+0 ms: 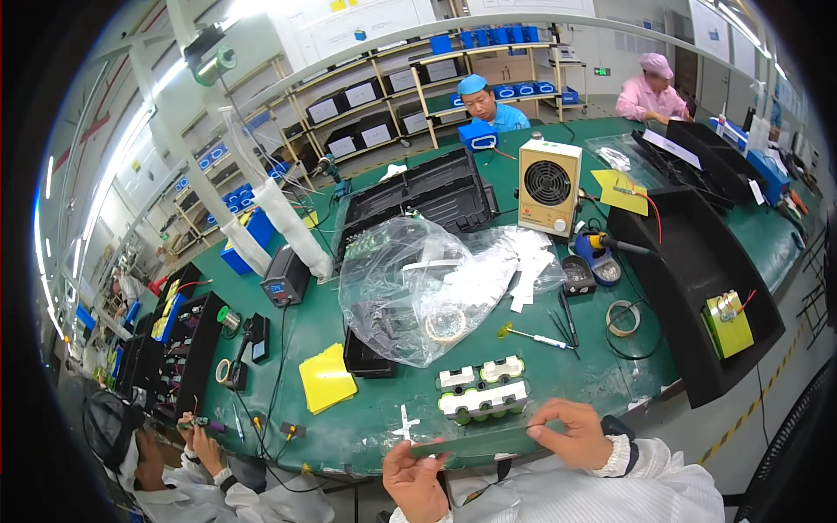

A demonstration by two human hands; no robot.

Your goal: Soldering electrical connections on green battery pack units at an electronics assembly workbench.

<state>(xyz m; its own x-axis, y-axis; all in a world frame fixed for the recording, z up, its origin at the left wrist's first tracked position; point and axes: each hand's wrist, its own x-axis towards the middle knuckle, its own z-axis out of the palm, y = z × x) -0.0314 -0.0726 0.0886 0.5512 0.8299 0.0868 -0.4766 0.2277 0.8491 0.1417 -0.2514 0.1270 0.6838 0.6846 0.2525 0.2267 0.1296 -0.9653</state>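
Close to the table's front edge, a thin, flat dark-green strip (481,444) stretches between my two hands. My left hand (417,484) pinches its left end between thumb and fingers. At the other end, my right hand (574,433) grips it with thumb and forefinger. Just beyond the strip lies a small battery pack (482,399), with white holders over green cells. What the strip is made of cannot be made out.
Beyond the pack are a clear plastic bag (392,292), yellow sheets (327,379) and a beige fan unit (549,186). A soldering iron (623,247) and black tray (697,253) stand right. A co-worker's hands (205,446) hold a small part at left; two people sit opposite.
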